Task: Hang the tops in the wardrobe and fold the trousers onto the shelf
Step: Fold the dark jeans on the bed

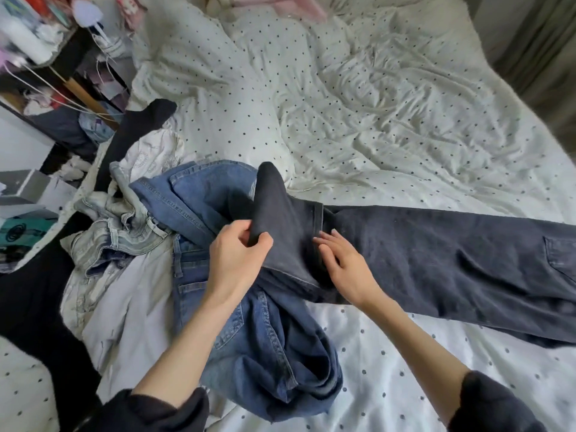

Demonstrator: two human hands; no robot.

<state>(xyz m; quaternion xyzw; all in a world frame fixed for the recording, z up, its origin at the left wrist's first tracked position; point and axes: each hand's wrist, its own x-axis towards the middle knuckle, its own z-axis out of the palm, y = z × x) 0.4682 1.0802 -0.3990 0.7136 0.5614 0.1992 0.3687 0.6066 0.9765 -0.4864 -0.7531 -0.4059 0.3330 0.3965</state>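
We look down on a bed (389, 120) covered with a rumpled white duvet dotted in dark spots; it fills most of the view. At the upper left stands a cluttered dark shelf unit (46, 88) with white cords hanging over it, its contents too blurred for us to name. A grey curtain (536, 42) hangs at the upper right.

Across the bed's near half lie dark grey jeans (436, 260), stretched out to the right. Our left hand (240, 257) pinches a folded-up part of them between thumb and curled fingers, lifting the cloth into a peak. Our right hand (343, 263) rests flat on the same jeans just beside the hem band, fingers straight and spread, gripping nothing.

Under and left of the grey pair sit blue jeans (249, 353), crumpled, and further left pale washed jeans (124, 232) in a heap. A white printed top (152, 157) and a black garment (137, 126) lie beyond them. The print on the white top is too small for us to read.
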